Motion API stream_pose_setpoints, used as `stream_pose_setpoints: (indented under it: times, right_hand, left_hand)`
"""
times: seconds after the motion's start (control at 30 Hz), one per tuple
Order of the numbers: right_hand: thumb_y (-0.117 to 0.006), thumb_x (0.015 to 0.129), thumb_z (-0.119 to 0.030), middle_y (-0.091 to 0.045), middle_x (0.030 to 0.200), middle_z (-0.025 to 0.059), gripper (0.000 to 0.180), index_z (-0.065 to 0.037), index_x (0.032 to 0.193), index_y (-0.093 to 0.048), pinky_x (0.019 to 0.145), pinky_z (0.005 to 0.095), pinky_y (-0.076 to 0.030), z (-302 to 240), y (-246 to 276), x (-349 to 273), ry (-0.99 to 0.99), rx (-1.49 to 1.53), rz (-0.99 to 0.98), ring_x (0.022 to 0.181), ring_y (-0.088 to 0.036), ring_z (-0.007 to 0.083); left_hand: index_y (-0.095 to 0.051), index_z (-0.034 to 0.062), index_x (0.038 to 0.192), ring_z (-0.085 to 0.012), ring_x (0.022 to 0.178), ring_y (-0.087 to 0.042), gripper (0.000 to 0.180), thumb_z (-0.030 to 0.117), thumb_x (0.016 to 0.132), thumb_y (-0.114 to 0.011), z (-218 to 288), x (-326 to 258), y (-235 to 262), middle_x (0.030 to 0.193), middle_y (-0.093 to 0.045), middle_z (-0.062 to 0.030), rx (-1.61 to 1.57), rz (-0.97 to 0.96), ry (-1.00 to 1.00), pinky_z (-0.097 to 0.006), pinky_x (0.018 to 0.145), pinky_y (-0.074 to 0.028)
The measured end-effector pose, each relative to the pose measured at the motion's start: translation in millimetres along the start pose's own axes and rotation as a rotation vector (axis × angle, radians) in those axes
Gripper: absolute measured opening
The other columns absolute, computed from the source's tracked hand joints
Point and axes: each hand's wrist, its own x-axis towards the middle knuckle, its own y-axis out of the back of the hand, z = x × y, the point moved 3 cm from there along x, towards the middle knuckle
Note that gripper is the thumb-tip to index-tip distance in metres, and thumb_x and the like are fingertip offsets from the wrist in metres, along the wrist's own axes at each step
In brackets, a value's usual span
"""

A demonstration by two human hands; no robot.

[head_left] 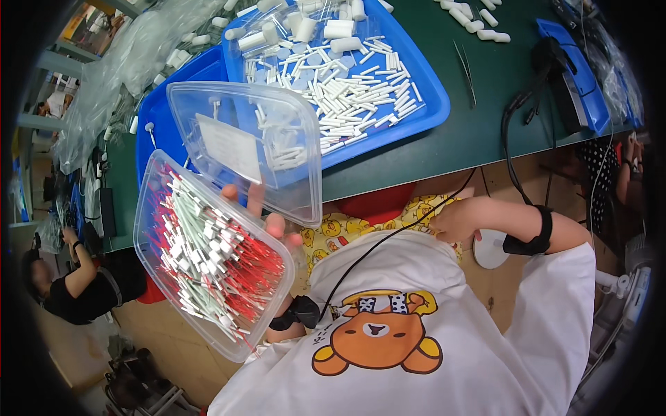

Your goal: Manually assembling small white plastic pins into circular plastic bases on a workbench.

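Observation:
My left hand (275, 225) grips a clear plastic box (148, 229) from its right side, its fingertips showing between the box and a clear lid (312, 139). The box is tilted and full of bundled thin red wires (260, 267) and pale sticks with small white blocks (201, 243). Behind the box, the lid stands raised and carries a white label; whether it is joined to the box I cannot tell. My right hand (454, 220) rests low by the yellow patterned cloth (423, 208), with curled fingers. What it holds, if anything, is hidden.
A blue tray (433, 104) holds many short white tubes and white cylinders. Tweezers (466, 73) lie on the green table (485, 132), with black cables (517, 118) and a blue holder (590, 83) to the right. Clear plastic bags (111, 90) lie at left; another person (83, 277) sits beyond.

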Motion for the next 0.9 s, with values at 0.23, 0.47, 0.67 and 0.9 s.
stream_pose_setpoints:
  times: [0.23, 0.47, 0.67, 0.9]
  right_hand:
    - [-0.048, 0.091, -0.027, -0.066, 0.098, 0.0215, 0.042, 0.006, 0.117, -0.057, 0.051, 0.0360, -0.059, 29.8, -29.6, 62.2, -0.114, 0.055, 0.071, 0.071, -0.070, 0.0290]
    - [-0.049, 0.087, -0.021, -0.069, 0.081, 0.0199, 0.033, 0.006, 0.089, -0.068, 0.068, 0.0442, -0.056, 33.2, -33.5, 78.1, 0.097, -0.160, 0.217, 0.075, -0.069, 0.0333]
    - [-0.053, 0.092, -0.027, -0.068, 0.081, 0.0216, 0.034, 0.004, 0.085, -0.066, 0.073, 0.0484, -0.052, -25.2, -11.2, -16.1, 0.262, -0.238, 0.468, 0.078, -0.066, 0.0398]
    - [-0.068, 0.086, -0.017, -0.059, 0.075, 0.0120, 0.018, -0.001, 0.086, -0.061, 0.059, 0.0394, -0.048, -118.2, 32.0, -138.5, 1.090, -0.141, 0.897, 0.063, -0.059, 0.0306]
  left_hand:
    - [-0.018, 0.0104, 0.151, -0.0373, 0.124, -0.042, 0.072, 0.031, 0.094, -0.057, 8.7, -1.4, -8.4, 0.149, -0.024, -0.0230, 0.015, -0.002, -0.019, -0.066, 0.107, -0.032]
    - [-0.022, 0.0143, 0.151, -0.0385, 0.126, -0.042, 0.064, 0.035, 0.098, -0.051, 18.2, -21.1, 10.4, 0.151, -0.027, -0.0192, 0.050, -0.002, -0.002, -0.067, 0.107, -0.031]
    - [-0.022, 0.0145, 0.151, -0.0381, 0.127, -0.041, 0.064, 0.036, 0.098, -0.051, 6.9, -50.8, 36.9, 0.151, -0.027, -0.0186, 0.029, 0.013, 0.020, -0.066, 0.108, -0.031]
    - [-0.022, 0.0148, 0.151, -0.0377, 0.128, -0.041, 0.064, 0.036, 0.098, -0.051, 0.0, -71.9, 36.5, 0.152, -0.027, -0.0178, 0.079, 0.067, -0.030, -0.066, 0.108, -0.030]
